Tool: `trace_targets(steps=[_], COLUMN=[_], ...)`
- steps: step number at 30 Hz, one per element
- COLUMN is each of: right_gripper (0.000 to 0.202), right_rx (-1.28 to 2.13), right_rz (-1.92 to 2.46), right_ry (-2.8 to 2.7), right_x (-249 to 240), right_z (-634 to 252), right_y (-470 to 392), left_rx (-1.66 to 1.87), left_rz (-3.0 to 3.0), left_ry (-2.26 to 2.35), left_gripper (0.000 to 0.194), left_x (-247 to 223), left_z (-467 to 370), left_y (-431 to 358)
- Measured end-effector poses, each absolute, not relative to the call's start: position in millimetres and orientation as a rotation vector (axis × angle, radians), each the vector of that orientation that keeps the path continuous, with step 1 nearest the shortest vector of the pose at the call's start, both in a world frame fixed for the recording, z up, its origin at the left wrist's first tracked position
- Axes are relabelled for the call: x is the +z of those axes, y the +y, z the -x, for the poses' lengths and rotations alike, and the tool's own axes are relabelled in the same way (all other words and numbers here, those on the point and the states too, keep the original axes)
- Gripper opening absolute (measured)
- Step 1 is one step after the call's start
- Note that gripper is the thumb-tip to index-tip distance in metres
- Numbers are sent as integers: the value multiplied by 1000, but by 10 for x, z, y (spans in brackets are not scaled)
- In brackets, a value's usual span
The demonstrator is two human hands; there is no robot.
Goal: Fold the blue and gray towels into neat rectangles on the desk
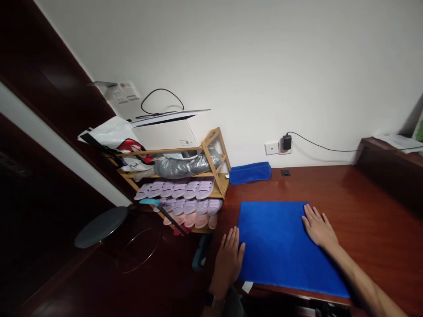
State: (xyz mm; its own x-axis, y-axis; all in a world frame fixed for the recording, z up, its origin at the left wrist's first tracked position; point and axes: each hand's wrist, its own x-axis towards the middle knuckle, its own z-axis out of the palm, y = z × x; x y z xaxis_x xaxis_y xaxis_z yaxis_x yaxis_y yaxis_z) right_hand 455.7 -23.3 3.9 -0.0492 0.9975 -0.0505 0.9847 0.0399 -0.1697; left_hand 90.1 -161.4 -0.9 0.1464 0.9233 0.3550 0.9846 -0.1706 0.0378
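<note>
A flat blue cloth [280,246] lies at the red-brown wooden desk's [363,207] front-left corner. A folded blue towel [250,172] sits at its back-left corner. A bamboo shoe rack [211,176] stands left of the desk.

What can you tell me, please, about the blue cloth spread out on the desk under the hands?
The blue cloth is a plain, bright blue rectangle, soft and towel-like, lying flat and smooth on the dark red wooden desk. Its near edge reaches the desk's front edge, where a small white tag shows at the left corner. The left hand rests at its left edge; the right hand lies flat, palm down, on its upper right corner.
</note>
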Motion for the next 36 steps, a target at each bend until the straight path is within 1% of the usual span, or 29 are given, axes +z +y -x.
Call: trace_targets(steps=[3,7,9,11,14,20,23,30,36], right_gripper=[71,72,71,71,71,72,72,72,69], right_rx=[227,210,202,193,193,173,162,52,24], right_rz=[2098,2100,2094,2083,2072,2081,2089,2124,2230], right_ry=[-2221,-2219,-2214,-2215,-2221,-2226,-2226,-2236,-2271], right_x=[-21,-53,-71,-96,-128,-134,-140,-204,-24], right_z=[-4555,-4586,-4600,-4614,-4629,-4638,-4634,-4668,-4753], right_y=[-254,-264,-252,-237,-226,-236,-242,-218,-30], left_rx=[-470,-541,-522,-461,-387,-265,-260,-531,-601], left_rz=[2246,2517,2655,2723,2704,2431,2365,1975,1957], left_ry=[-1895,-1728,-1668,-1714,-1806,-1955,-1981,-2115,-2128], left_gripper=[61,61,62,66,68,59,56,57,56], left_x=[121,325,358,335,244,153,127,27,43], left_z=[-1132,-1871,-2210,-2366,-2160,-932,-585,-587,-594], left_y=[-1504,-1101,-831,-594,-407,-499,-572,-606,-610])
